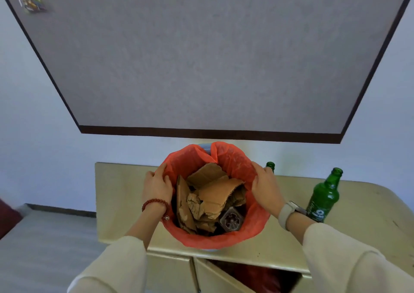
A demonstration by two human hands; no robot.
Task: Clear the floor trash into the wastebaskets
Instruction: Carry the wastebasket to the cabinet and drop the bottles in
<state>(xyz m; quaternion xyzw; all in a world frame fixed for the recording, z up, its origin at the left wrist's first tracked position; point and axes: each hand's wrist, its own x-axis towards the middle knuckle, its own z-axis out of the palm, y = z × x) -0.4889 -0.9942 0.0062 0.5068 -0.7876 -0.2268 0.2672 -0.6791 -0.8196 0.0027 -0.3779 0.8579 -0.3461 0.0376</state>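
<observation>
Both hands, left and right, grip the wastebasket rim on the worktop; judged risk: tipping would spill cardboard near 2 bottles.

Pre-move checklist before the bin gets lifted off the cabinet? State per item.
1. Left hand grips bin rim over the red liner: ok.
2. Right hand grips the opposite rim: ok.
3. Cardboard sits below the rim, nothing overhanging: ok.
4. Liner folded over the rim all round: not ok, a gap at the far side shows bare rim.
5. Clearance to the two green bottles on the cabinet: cannot tell; the farther one stands just behind the right hand's fingers.
6. Cabinet door below is ajar, so the path down and toward the person may catch it: not ok.
</observation>
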